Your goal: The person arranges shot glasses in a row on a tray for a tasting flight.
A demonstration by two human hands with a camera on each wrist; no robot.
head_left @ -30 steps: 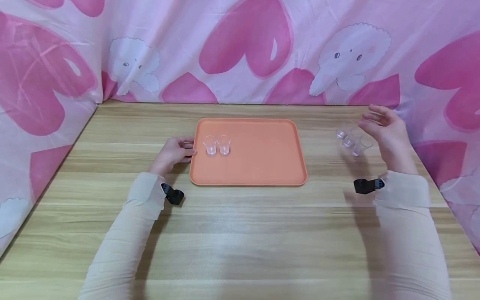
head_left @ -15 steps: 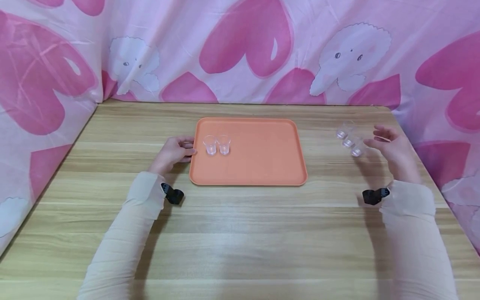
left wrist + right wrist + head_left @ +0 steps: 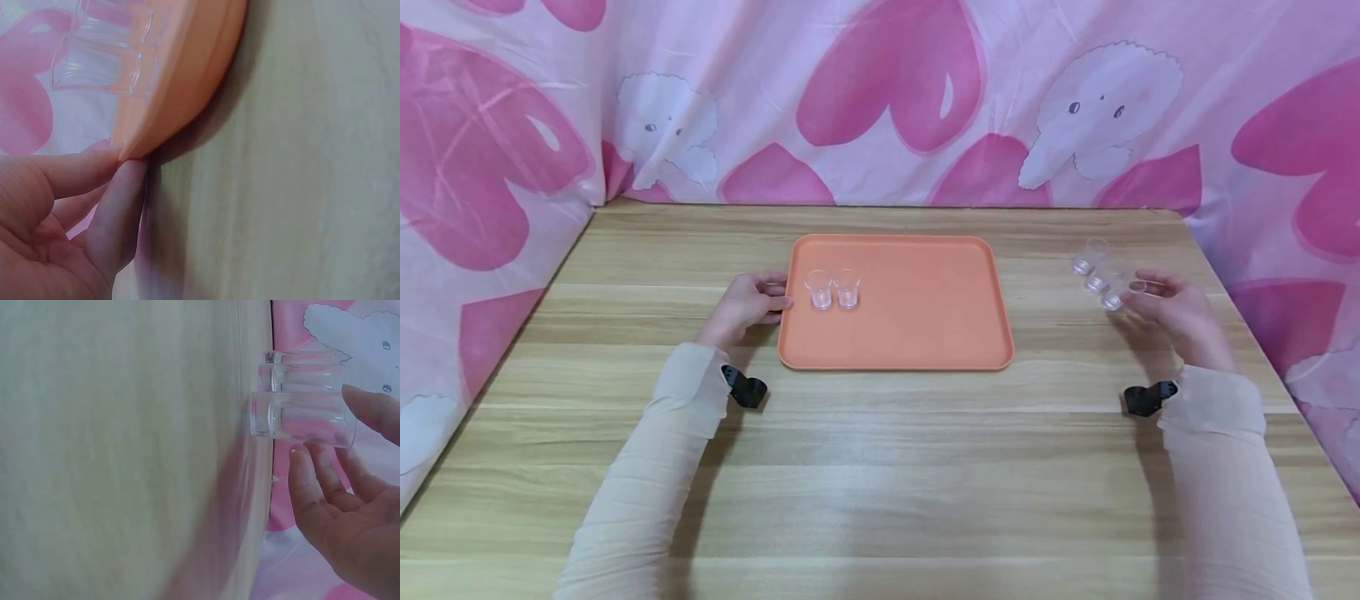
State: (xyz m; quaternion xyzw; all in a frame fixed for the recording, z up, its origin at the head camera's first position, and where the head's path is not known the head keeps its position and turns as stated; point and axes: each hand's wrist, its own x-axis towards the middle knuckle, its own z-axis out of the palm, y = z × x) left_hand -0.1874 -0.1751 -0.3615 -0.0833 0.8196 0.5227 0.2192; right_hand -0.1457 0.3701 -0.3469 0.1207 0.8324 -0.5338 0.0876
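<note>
My left hand [image 3: 747, 307] pinches the left rim of an orange tray [image 3: 925, 304] between thumb and fingers, as the left wrist view shows close up. On the tray's left part, two small clear shot glasses stand side by side: a left one [image 3: 822, 293] and a right one [image 3: 847, 292]. Three more shot glasses stand in a slanted row on the table at the right. Beside the nearest of these, the near glass [image 3: 306, 417], is my right hand [image 3: 1180, 312]. Its thumb lies by the glass rim and its fingers spread along the other side; firm contact is not visible.
The wooden table [image 3: 880, 467] carries everything. Behind the near glass stand the middle glass [image 3: 1095, 283] and the far glass [image 3: 1081, 265], almost touching it. A pink heart-printed cloth [image 3: 887, 100] rises along the table's back and sides.
My right hand has drawn back and down from above the three glasses, then moved left to the nearest one. The left hand, tray and glasses have stayed put.
</note>
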